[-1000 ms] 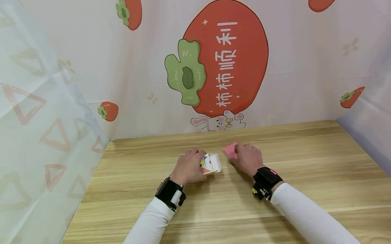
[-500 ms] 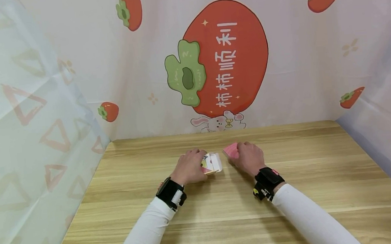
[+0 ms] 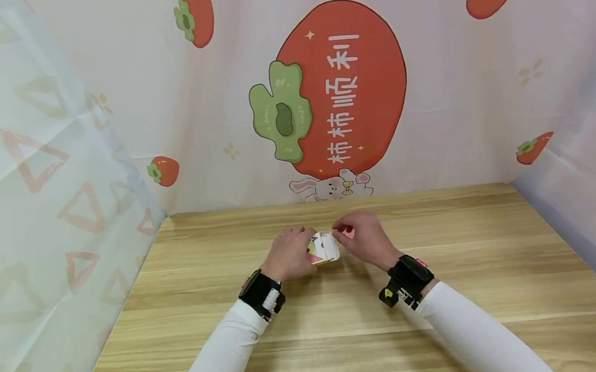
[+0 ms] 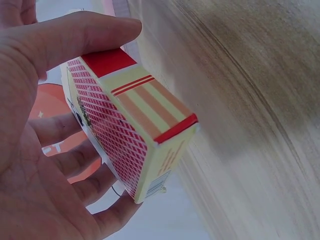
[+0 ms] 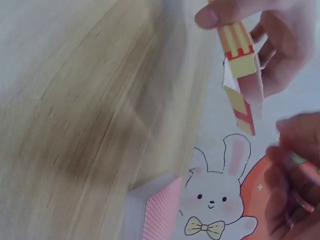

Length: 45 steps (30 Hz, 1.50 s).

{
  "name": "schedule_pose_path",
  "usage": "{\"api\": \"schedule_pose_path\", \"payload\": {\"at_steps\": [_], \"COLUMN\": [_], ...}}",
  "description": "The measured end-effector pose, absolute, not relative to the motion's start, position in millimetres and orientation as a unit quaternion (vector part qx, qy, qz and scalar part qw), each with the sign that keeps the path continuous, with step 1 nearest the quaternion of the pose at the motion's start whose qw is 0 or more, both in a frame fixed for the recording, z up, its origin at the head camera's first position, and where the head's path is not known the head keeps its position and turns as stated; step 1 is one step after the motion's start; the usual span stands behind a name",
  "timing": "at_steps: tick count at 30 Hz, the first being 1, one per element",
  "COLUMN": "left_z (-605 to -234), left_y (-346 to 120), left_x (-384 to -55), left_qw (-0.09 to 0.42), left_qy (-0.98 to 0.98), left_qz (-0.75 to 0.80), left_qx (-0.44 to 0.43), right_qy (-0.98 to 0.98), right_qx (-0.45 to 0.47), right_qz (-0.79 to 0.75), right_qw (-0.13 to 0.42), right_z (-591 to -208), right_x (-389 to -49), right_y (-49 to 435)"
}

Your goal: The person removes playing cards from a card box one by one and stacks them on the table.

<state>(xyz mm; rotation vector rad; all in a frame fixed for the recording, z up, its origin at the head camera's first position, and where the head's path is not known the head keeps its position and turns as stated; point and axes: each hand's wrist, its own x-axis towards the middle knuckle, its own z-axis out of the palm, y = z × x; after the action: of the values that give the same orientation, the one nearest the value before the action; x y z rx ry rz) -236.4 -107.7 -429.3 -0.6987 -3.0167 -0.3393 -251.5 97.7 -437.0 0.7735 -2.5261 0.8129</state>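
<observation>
— One printed cloth (image 3: 456, 107) hung at the back; what was in front of it?

— A wood table (image 3: 342, 330), with the left hand (image 3: 289, 254) and the right hand (image 3: 369, 239) over its far part

— How was the left one?

— Clamped on the box (image 4: 120, 120): thumb pressed on one narrow side, fingers curled toward the opposite one

— And the right?

— Its fingers were bent, the tips blurred and close together. I could not tell whether they pinched anything; the head view put them right by the box, while the right wrist view seemed to show a gap between

— Where was the box, then?

— In the left grip, above or on the wood; I could not tell whether it touched. Its long axis seemed to run out of the left palm toward the right hand, the unsealed end foremost. That relation counted most, I judged: the left hand had the body, and the right was nearer the opening

— Anything smaller?

— The deck (image 5: 162, 207), a pink-and-white block on the table, right of the box and partly hidden by the right hand in the head view. Last came the flap (image 3: 333, 246), pale and folded out, jutting toward the right fingertips
</observation>
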Motion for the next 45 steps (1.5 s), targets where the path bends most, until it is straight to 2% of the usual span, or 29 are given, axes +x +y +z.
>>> {"api": "schedule_pose_path", "payload": {"at_steps": [6, 14, 25, 37, 45], "left_z": [-429.3, -427.3, -425.4, -427.2, -428.8], "left_y": [-106.3, -103.8, -100.6, -102.8, -104.6], "left_x": [-237.1, -236.6, -236.8, -236.3, -236.0], "left_qw": [0.024, 0.027, 0.029, 0.022, 0.021], "left_qy": [-0.967, -0.966, -0.964, -0.966, -0.966], "left_qz": [-0.109, -0.106, -0.106, -0.101, -0.107], "left_qx": [-0.228, -0.235, -0.242, -0.237, -0.233], "right_qy": [-0.896, -0.924, -0.936, -0.901, -0.887], "right_qx": [0.33, 0.278, 0.21, 0.218, 0.219], "right_qz": [0.246, 0.245, 0.276, 0.376, 0.406], "right_qw": [0.164, 0.092, 0.066, -0.009, -0.028], "right_z": [-436.8, -440.4, -445.2, -445.7, -444.1], "right_x": [-249.5, -249.0, -251.9, -252.5, -252.6], "right_y": [93.7, 89.5, 85.5, 95.1, 107.8]}}
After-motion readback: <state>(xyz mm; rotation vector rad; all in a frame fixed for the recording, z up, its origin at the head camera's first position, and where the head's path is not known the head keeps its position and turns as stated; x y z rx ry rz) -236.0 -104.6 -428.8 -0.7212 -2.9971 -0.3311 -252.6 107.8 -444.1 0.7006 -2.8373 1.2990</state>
